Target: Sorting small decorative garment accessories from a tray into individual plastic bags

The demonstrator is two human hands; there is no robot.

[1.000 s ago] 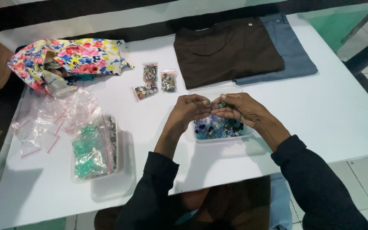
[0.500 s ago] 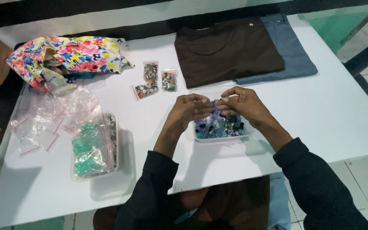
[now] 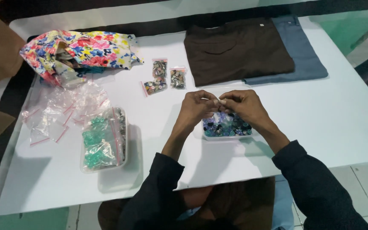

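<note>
Both hands (image 3: 220, 106) meet over the button tray (image 3: 226, 126) mid-surface (image 3: 341, 119). Bagged-bead tray (image 3: 104, 140) sits toward the left edge, loose bags (image 3: 60, 113) behind it, three filled bags (image 3: 163, 77) centre-back, folded clothes (image 3: 252, 49) at the far right corner, fabric bundle (image 3: 79, 51) far left.

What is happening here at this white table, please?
A person in dark sleeves sits at the white table. The left hand and the right hand meet above a clear plastic tray of blue and dark buttons, pinching something small and pale between the fingers; what it is I cannot tell. To the left stands a clear tray with green bagged pieces beside loose empty plastic bags. Three small filled bags, a flowered cloth and folded brown and blue garments lie farther back.
</note>
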